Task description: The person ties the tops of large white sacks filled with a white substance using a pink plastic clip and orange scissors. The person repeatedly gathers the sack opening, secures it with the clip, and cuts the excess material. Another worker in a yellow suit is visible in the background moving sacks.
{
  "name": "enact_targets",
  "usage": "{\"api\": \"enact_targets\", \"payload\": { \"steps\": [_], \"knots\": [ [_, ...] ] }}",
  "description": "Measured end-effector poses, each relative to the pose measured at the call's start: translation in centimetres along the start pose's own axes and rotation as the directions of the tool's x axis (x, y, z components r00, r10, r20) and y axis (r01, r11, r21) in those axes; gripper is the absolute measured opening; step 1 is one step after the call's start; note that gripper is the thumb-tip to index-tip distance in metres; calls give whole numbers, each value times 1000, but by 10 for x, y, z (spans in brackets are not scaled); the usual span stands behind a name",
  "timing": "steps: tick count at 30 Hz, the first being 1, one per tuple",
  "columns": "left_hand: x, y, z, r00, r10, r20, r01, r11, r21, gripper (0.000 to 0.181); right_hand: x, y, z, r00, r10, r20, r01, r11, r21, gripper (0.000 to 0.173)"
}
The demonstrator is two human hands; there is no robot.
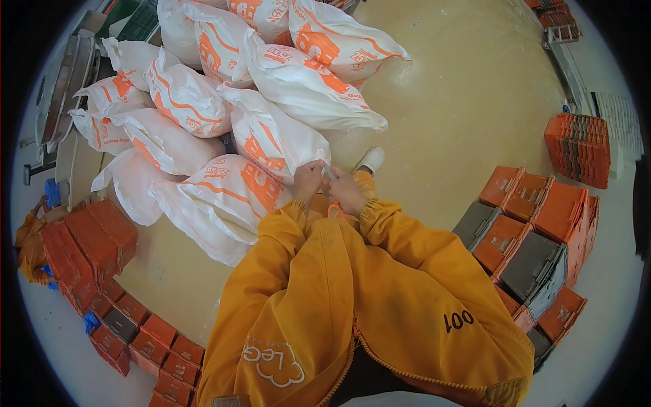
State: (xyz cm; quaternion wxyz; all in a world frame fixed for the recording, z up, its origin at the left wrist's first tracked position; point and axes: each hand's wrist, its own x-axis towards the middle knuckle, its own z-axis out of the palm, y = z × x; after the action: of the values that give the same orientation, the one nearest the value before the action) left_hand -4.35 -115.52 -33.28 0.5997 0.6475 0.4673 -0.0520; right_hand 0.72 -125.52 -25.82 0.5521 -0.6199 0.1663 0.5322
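A white woven sack with orange print [272,137] lies before me, its near end at my hands. My left hand [308,179] is closed on the gathered end of this sack. Close beside it on the right, my right hand [346,191] is curled around orange-handled scissors [334,207]; the handle loop shows below the palm, and a short pale piece shows between the hands. Another printed sack [229,188] lies to the left of my left hand. Both my sleeves are mustard yellow.
Several more full sacks [315,86] are piled beyond and to the left. Orange and grey plastic crates [539,244] are stacked at right, with more orange crates [96,239] at lower left. A person in yellow [33,244] is at the far left edge. My white shoe [374,158] stands on the tan floor.
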Motion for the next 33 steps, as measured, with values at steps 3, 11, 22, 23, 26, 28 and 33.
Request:
{"api": "enact_targets", "payload": {
  "steps": [3,11,22,23,26,28,33],
  "knots": [
    [10,-15,3,999,6,40,-1,991,-133,31,0,-1,3,999,40,23,-44,982,185,52],
    [11,-21,6,997,37,66,-26,986,-166,31,2,1,-2,996,69,54,-81,958,276,46],
    [-2,-2,3,989,119,85,-127,987,102,26,15,-2,-17,989,108,99,-136,932,337,23],
    [-5,1,4,989,129,78,-138,984,116,26,13,-2,-14,993,100,64,-116,937,330,20],
    [-7,1,3,982,159,106,-174,973,150,25,14,0,-9,997,78,-6,-72,943,325,15],
    [-3,1,1,966,176,187,-206,966,158,24,21,2,-12,997,74,-27,-62,951,303,12],
    [-13,7,1,899,399,179,-438,814,382,22,65,10,-24,992,122,-34,-109,958,264,8]
  ]
}}
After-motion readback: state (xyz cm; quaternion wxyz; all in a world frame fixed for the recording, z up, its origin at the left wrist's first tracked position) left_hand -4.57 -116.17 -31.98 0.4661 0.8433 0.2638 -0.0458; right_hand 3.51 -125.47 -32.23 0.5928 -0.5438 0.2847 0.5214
